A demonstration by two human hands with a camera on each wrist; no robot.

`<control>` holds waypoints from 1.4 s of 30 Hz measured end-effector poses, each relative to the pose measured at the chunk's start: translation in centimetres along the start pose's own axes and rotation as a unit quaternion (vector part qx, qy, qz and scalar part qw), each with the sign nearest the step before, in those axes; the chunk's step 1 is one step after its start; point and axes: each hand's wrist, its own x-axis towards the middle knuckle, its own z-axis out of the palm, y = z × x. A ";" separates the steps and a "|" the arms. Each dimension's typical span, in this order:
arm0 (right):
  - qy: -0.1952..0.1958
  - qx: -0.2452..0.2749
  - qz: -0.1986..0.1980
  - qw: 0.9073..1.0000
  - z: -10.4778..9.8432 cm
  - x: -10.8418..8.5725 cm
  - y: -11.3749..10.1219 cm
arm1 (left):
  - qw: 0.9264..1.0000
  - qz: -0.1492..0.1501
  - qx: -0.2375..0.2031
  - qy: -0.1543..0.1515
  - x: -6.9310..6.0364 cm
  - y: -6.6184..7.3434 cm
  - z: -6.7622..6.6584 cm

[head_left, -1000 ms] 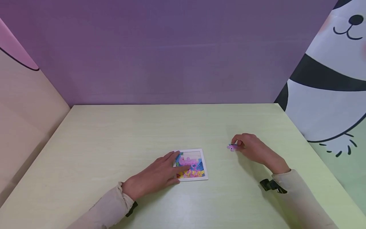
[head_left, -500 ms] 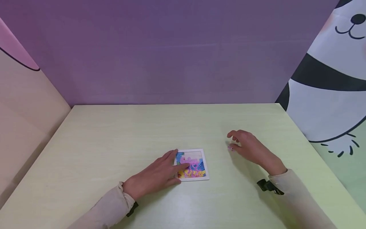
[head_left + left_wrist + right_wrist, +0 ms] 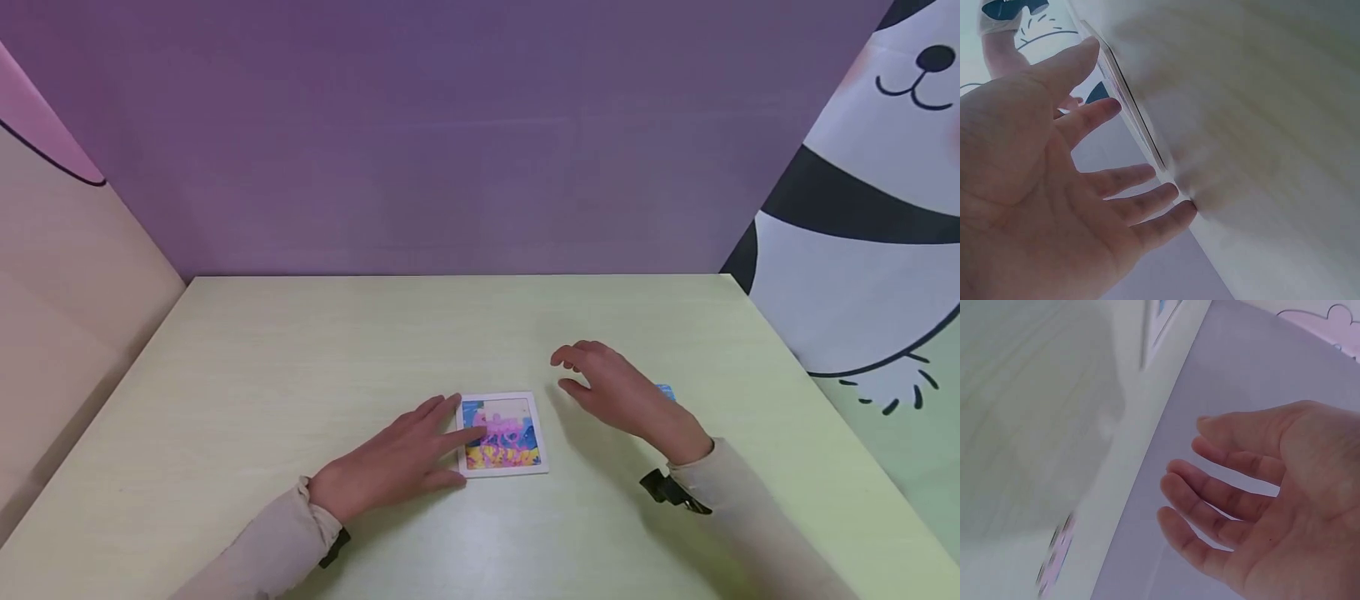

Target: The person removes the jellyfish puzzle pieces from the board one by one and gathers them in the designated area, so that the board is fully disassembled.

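Head: framed puzzle [image 3: 513,437] is overlapped by nearer left hand [image 3: 393,454]; set at 8 o'clock from right hand's [image 3: 615,392] fingertips. Left wrist: fingers [image 3: 1169,224] are spread, nothing gripped. Right wrist: fingers [image 3: 1191,507] loosely curled, nothing held; pink piece [image 3: 1057,556], blurred, perhaps single, seen at 8 o'clock, long axis 1-to-7.

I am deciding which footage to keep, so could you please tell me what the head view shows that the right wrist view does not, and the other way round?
Only the head view shows the left hand, one finger over the framed picture, and the panda drawing. Only the right wrist view shows the palm of the right hand, the pink on a small item on the table, and the scalloped edge of a pink wall drawing. Both show the right hand, table, purple wall and framed picture, though the wrist view catches just its corner.
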 end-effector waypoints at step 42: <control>-0.088 0.026 -0.023 0.995 5.7 3.0 -6.8 | 1.000 0.002 -0.002 -0.008 0.4 0.7 0.2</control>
